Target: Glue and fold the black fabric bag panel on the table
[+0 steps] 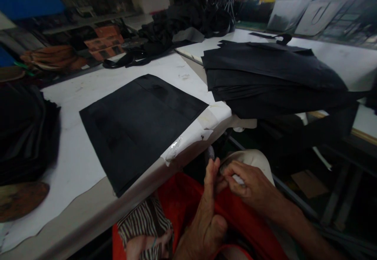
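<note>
Low in front of the table edge, my left hand [207,209] has its fingers stretched out and held close together. A short grey, rounded piece [211,152] shows at its fingertips; I cannot tell whether it is a wrapping on a finger or a separate thing. Beside it, my right hand [249,181] is closed on a small white object [238,180], mostly hidden by the fingers. The right fingertips meet the left fingers. On the white-covered table [69,142], a flat black panel [141,122] lies near the edge, apart from both hands.
A fanned stack of black pieces [265,75] overhangs the right table. Another black stack [26,130] stands at the left, near a brown rounded object [23,200]. Orange boxes [104,42] and a heap of black material [188,22] are behind. Red fabric [179,193] covers my lap.
</note>
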`<state>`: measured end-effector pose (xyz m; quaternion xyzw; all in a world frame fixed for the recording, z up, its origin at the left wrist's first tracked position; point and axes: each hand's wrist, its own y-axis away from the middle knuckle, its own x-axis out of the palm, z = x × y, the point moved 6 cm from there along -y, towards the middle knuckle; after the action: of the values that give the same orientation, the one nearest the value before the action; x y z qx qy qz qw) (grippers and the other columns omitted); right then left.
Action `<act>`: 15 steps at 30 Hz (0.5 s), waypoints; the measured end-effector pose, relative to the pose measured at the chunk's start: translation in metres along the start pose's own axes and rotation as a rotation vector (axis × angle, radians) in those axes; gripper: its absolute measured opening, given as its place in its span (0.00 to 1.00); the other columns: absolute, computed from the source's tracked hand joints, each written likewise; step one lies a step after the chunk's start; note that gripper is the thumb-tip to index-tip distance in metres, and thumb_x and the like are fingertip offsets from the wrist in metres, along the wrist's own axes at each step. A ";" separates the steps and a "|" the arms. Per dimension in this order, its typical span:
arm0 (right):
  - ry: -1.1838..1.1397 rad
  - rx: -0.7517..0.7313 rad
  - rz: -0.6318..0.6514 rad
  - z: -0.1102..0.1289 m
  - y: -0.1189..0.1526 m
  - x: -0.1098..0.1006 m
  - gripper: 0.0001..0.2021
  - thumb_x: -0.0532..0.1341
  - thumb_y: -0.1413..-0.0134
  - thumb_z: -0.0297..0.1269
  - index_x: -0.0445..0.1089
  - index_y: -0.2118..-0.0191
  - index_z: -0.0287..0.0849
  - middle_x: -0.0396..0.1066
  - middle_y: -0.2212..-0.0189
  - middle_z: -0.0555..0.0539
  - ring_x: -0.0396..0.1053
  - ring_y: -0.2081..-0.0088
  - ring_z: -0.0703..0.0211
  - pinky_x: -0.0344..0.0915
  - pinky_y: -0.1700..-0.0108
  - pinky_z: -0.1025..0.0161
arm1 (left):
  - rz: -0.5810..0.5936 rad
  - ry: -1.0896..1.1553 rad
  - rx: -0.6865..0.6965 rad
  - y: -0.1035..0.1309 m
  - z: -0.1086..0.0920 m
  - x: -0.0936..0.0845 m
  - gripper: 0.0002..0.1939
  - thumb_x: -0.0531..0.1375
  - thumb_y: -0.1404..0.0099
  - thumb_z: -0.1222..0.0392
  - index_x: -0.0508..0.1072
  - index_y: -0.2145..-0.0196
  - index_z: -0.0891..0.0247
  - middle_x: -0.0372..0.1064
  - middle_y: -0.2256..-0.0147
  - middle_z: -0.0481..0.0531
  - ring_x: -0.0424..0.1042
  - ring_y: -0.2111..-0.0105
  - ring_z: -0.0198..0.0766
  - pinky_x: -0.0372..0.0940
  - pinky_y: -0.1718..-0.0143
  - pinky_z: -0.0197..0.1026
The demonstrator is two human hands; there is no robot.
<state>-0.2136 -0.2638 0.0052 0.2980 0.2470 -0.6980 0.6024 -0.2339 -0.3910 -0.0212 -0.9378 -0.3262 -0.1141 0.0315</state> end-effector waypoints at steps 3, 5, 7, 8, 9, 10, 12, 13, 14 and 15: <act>-0.287 0.226 -0.135 -0.016 0.008 -0.007 0.09 0.52 0.43 0.39 0.65 0.70 0.43 0.67 0.76 0.53 0.65 0.74 0.62 0.60 0.73 0.66 | 0.035 0.008 0.131 -0.006 0.003 0.000 0.40 0.44 0.42 0.29 0.34 0.37 0.41 0.32 0.34 0.48 0.55 0.41 0.53 0.43 0.39 0.57; -0.374 0.302 -0.208 -0.019 0.014 -0.009 0.11 0.53 0.42 0.44 0.67 0.68 0.44 0.68 0.75 0.52 0.67 0.73 0.62 0.62 0.73 0.67 | 0.034 0.008 0.169 -0.008 0.004 -0.001 0.41 0.44 0.42 0.29 0.33 0.37 0.42 0.32 0.34 0.49 0.56 0.41 0.53 0.41 0.38 0.57; -0.347 0.242 -0.241 -0.012 0.016 -0.010 0.10 0.54 0.42 0.42 0.68 0.63 0.44 0.71 0.69 0.49 0.70 0.66 0.60 0.66 0.66 0.66 | 0.028 -0.021 0.148 -0.008 0.003 0.000 0.40 0.43 0.41 0.30 0.32 0.37 0.42 0.31 0.34 0.49 0.54 0.41 0.53 0.44 0.39 0.56; -0.305 0.188 -0.245 -0.006 0.016 -0.010 0.10 0.54 0.42 0.40 0.69 0.60 0.44 0.72 0.64 0.48 0.70 0.62 0.58 0.66 0.61 0.64 | 0.026 -0.041 0.125 -0.007 0.000 0.000 0.40 0.43 0.41 0.30 0.32 0.37 0.42 0.30 0.34 0.49 0.52 0.40 0.53 0.45 0.39 0.55; -0.257 0.138 -0.240 -0.001 0.016 -0.008 0.11 0.53 0.41 0.38 0.68 0.57 0.43 0.72 0.61 0.46 0.69 0.58 0.58 0.66 0.58 0.63 | 0.023 -0.066 0.095 -0.006 -0.002 0.000 0.39 0.43 0.41 0.31 0.32 0.37 0.42 0.29 0.34 0.48 0.49 0.39 0.53 0.46 0.39 0.54; -0.214 0.098 -0.230 0.003 0.015 -0.006 0.12 0.52 0.41 0.36 0.68 0.55 0.43 0.71 0.60 0.46 0.69 0.57 0.58 0.66 0.57 0.62 | 0.034 -0.098 0.069 -0.005 -0.005 0.000 0.39 0.43 0.41 0.31 0.32 0.37 0.43 0.28 0.34 0.47 0.46 0.38 0.52 0.46 0.39 0.54; -0.151 0.052 -0.215 0.008 0.014 0.001 0.12 0.49 0.40 0.31 0.68 0.56 0.44 0.71 0.61 0.45 0.69 0.59 0.58 0.67 0.57 0.61 | 0.086 -0.172 0.048 -0.003 -0.011 0.003 0.41 0.44 0.41 0.32 0.30 0.37 0.45 0.25 0.34 0.47 0.40 0.36 0.52 0.42 0.37 0.52; -0.132 0.038 -0.205 0.010 0.014 0.004 0.13 0.48 0.40 0.30 0.69 0.58 0.44 0.71 0.63 0.45 0.69 0.60 0.58 0.68 0.59 0.61 | 0.106 -0.202 0.046 -0.002 -0.013 0.004 0.41 0.43 0.40 0.32 0.29 0.37 0.46 0.24 0.34 0.47 0.36 0.36 0.51 0.40 0.37 0.51; -0.122 0.030 -0.194 0.011 0.014 0.008 0.13 0.48 0.40 0.29 0.69 0.60 0.44 0.70 0.65 0.45 0.69 0.61 0.58 0.68 0.61 0.61 | 0.115 -0.224 0.054 -0.001 -0.014 0.004 0.42 0.43 0.41 0.32 0.29 0.37 0.47 0.23 0.34 0.47 0.33 0.35 0.50 0.38 0.37 0.51; -0.119 0.025 -0.181 0.013 0.014 0.012 0.14 0.47 0.41 0.28 0.69 0.61 0.44 0.70 0.66 0.45 0.69 0.62 0.58 0.68 0.62 0.61 | 0.104 -0.235 0.059 -0.001 -0.014 0.004 0.42 0.43 0.40 0.32 0.29 0.36 0.48 0.22 0.34 0.47 0.30 0.35 0.49 0.36 0.36 0.50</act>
<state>-0.2027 -0.2832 0.0057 0.2399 0.2280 -0.7690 0.5469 -0.2343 -0.3896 -0.0064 -0.9590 -0.2819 0.0080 0.0267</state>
